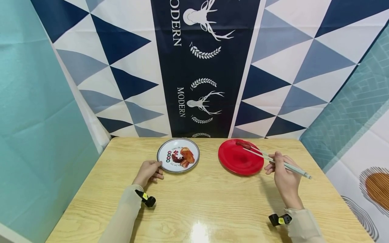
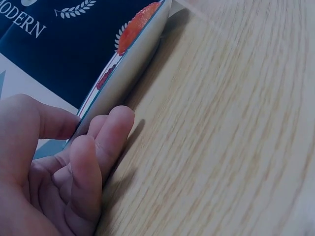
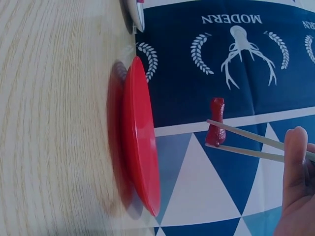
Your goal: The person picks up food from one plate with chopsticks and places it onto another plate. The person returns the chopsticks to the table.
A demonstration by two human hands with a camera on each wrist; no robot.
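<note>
My left hand (image 1: 149, 171) pinches the near left rim of a white plate (image 1: 170, 147) with a dark edge, thumb on top and fingertips beneath, as the left wrist view shows. Orange-brown food (image 1: 187, 156) and a dark red piece (image 1: 176, 159) lie on that plate. In my right hand (image 1: 287, 180) is a pair of pale chopsticks (image 1: 293, 168). Their tips pinch a glossy reddish-brown piece of food (image 3: 217, 120), its exact kind unclear. The right wrist view shows this piece held up above a red plate (image 1: 237, 158), apart from it.
Both plates stand near the back edge of a light wooden table (image 1: 188, 206). Behind it hangs a patterned cloth (image 1: 203, 71) with triangles and deer heads. A teal sheet (image 1: 45, 111) borders the left, and another patterned cloth (image 1: 355, 135) borders the right.
</note>
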